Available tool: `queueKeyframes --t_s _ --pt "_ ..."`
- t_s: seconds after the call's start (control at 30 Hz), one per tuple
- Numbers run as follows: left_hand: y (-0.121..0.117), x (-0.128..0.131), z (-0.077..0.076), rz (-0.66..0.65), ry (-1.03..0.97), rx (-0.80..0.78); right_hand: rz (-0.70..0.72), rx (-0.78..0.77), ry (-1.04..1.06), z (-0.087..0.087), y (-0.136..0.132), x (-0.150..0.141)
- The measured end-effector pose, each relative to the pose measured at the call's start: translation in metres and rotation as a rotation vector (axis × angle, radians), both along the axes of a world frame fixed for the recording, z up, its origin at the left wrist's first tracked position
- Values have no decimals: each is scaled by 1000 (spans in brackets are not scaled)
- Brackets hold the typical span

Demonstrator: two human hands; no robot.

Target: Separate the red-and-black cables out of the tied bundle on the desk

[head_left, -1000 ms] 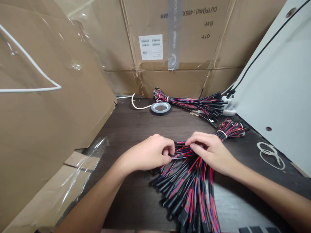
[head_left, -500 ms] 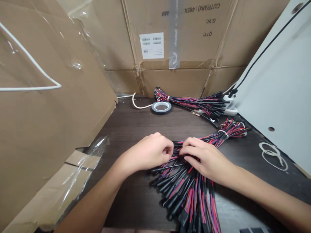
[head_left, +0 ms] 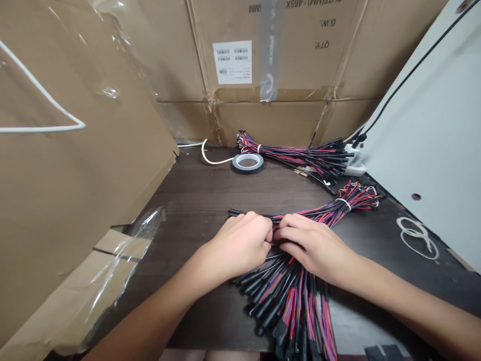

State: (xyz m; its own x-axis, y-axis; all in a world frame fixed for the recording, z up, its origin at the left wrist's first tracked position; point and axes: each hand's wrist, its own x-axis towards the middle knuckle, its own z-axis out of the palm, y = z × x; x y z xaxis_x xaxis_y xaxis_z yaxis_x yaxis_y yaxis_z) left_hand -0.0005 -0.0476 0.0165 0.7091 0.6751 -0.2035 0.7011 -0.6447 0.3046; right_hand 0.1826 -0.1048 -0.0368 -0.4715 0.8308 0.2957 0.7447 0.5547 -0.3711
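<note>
A bundle of red, blue and black cables (head_left: 291,296) fans out over the dark table toward me, its black connectors at the near end. A white tie (head_left: 343,203) binds the bundle at its far right end. My left hand (head_left: 244,240) is closed, with curled fingers, on cables at the left side of the fan. Fingertips bent, my right hand (head_left: 311,245) is closed on the cables just to the right, close to the left fingers. Exactly which strands sit between the fingers is hidden.
Behind lies a second tied cable bundle (head_left: 293,153) beside a roll of black tape (head_left: 248,163) and a white power plug (head_left: 354,160). Loose white ties (head_left: 417,238) lie at right. Cardboard (head_left: 93,175) stands left and behind; a white panel (head_left: 424,125) rises at right.
My left hand has shifted slightly, and black cable ends now show beyond its knuckles. The right hand stays nearly in place on the bundle. The whole view has tilted a little.
</note>
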Motion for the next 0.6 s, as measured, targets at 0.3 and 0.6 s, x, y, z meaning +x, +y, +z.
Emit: queueKeyframes --t_s 0.3,0.6 --pt "4 -1 4 25 -95 -167 20 76 -13 4 -3 -4" --pt "4 -3 6 -100 -147 -89 15 112 91 7 -3 -3"
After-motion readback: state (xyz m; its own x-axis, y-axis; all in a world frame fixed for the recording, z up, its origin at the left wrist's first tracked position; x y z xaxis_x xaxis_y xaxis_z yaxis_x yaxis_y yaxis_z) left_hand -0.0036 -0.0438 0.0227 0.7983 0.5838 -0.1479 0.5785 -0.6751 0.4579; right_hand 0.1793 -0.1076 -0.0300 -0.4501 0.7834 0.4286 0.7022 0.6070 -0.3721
